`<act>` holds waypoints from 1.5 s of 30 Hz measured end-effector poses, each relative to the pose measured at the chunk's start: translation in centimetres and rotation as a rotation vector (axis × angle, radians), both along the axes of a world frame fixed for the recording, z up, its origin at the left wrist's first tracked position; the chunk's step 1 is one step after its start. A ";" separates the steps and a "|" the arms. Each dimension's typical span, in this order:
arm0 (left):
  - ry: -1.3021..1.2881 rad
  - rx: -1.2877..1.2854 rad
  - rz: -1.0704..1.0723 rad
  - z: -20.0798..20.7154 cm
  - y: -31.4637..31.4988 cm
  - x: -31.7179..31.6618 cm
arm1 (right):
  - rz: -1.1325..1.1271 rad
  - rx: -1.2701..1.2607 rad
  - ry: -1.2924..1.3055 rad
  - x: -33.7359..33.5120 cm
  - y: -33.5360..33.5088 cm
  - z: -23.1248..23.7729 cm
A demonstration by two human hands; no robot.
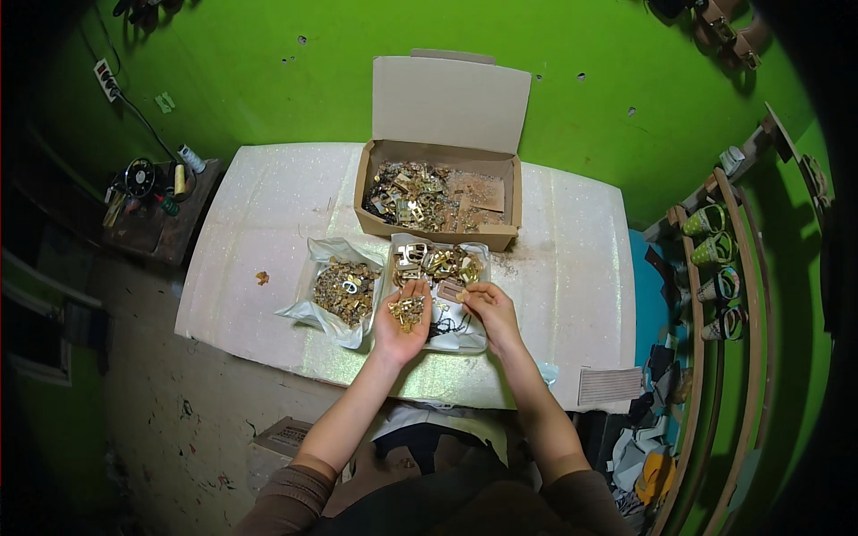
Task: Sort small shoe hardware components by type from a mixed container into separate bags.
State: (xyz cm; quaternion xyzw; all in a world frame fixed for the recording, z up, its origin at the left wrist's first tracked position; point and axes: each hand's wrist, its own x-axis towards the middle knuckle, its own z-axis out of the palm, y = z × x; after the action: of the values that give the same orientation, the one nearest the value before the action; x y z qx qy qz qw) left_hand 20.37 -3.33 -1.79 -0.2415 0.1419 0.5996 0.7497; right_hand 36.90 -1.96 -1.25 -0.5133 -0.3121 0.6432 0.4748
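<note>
My left hand (401,332) lies palm up, cupping a small heap of gold-coloured metal pieces (407,312). Fingertips pinched, my right hand (491,309) holds a small gold-coloured piece (461,296) too tiny to identify. Both hands are over the near part of a pale tray (487,268). Several gold-coloured buckles (451,262) fill the tray's far part; a black beaded strand (443,327) rests on its white bottom. To the left of my left hand, a white plastic bag (315,314) stands spread around a pile of small metal fittings (341,288).
An open cardboard box (442,236) with mixed metal hardware stands behind the tray. The table (572,259) has a shiny white cover. A ribbed grey piece (610,386) lies at its near right corner. Wooden racks (696,339) with green-strapped shoes stand right; a side table (170,234) is left.
</note>
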 end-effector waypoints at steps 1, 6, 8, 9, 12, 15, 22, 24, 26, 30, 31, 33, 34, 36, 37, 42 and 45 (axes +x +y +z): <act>-0.002 -0.002 0.005 0.0 -0.1 0.4 | 0.005 -0.002 -0.002 0.3 0.6 -0.7; 0.081 0.003 -0.012 0.0 -0.4 1.0 | -0.119 0.159 -0.220 0.6 3.5 -4.5; 0.101 -0.009 0.001 -0.3 -0.7 1.0 | -0.154 0.185 -0.280 0.6 4.3 -5.0; 0.104 -0.011 0.000 -0.3 -0.8 1.0 | -0.154 0.183 -0.277 0.6 4.6 -5.0; 0.119 -0.062 0.016 -0.8 -0.8 1.1 | -0.198 0.303 -0.264 0.0 5.1 -4.6; 0.104 -0.039 0.038 -1.2 -0.9 1.2 | -0.109 0.154 -0.400 -0.5 4.5 -3.4; 0.087 -0.002 0.002 -1.0 -1.2 2.1 | -0.133 0.237 -0.197 0.0 0.6 -3.5; 0.092 -0.010 -0.001 -0.6 -1.2 2.1 | -0.114 0.224 -0.156 -0.3 -0.5 -2.3; 0.098 -0.016 -0.014 -0.1 -1.1 2.1 | -0.039 0.224 -0.146 -0.4 -1.5 -1.6; 0.102 0.031 -0.044 0.4 -1.2 1.5 | 0.121 0.368 -0.214 -2.0 -2.6 0.5; 0.102 0.032 -0.043 0.4 -1.3 1.2 | 0.122 0.370 -0.214 -2.4 -2.6 1.2; 0.114 0.152 -0.123 0.5 -1.6 0.4 | 0.211 0.587 -0.529 -3.2 -2.5 3.1; 0.173 0.105 -0.150 0.8 -1.7 0.1 | 0.222 0.616 -0.569 -3.7 -2.5 4.0; 0.217 0.105 -0.206 1.0 -1.9 -0.9 | 0.257 0.758 -0.671 -4.6 -1.9 4.3; 0.262 0.103 -0.265 1.1 -2.0 -1.4 | 0.287 0.899 -0.773 -5.1 -1.7 4.5; 0.257 0.176 -0.323 0.8 -2.1 -4.4 | 0.398 0.874 -0.939 -8.3 -2.1 4.9; 0.233 0.156 -0.326 1.5 -1.7 -6.6 | 0.379 0.870 -0.926 -10.3 -1.8 5.0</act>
State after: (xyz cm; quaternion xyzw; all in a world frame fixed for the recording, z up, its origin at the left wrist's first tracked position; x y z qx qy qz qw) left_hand 13.75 -5.05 -0.29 -0.0856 0.2180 0.5033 0.8318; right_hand 26.59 -3.77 3.76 -0.4344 -0.8001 0.2440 0.3341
